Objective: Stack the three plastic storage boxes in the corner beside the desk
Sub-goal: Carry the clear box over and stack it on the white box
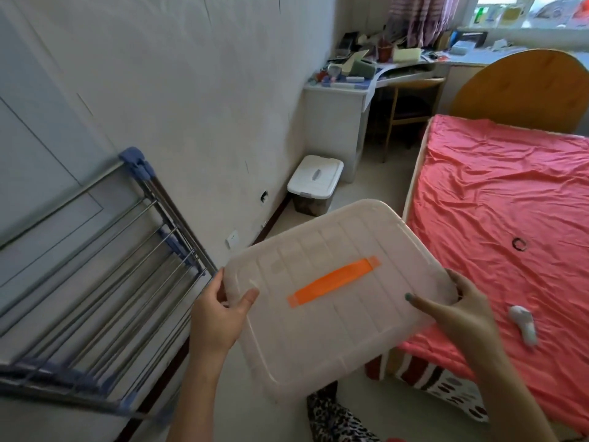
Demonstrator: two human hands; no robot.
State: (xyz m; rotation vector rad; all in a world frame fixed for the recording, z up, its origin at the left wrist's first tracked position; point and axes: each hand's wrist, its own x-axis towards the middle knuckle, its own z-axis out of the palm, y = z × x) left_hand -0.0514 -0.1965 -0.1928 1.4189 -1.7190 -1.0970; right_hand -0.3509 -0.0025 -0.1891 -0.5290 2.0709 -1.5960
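I carry a translucent white storage box point(322, 330) with an orange handle strip on its lid, held in the air in front of me. My left hand point(220, 311) grips its left edge, thumb on the lid. My right hand point(459, 311) grips its right edge, thumb on top. A smaller box with a white lid and clear body point(314, 185) stands on the floor against the wall beside the white desk point(338, 122). No third box is in view.
A folded metal drying rack point(105, 266) leans on the wall at left. A bed with a pink sheet point(510, 202) fills the right side, with a small white item point(522, 327) on it. A narrow floor strip runs between bed and wall.
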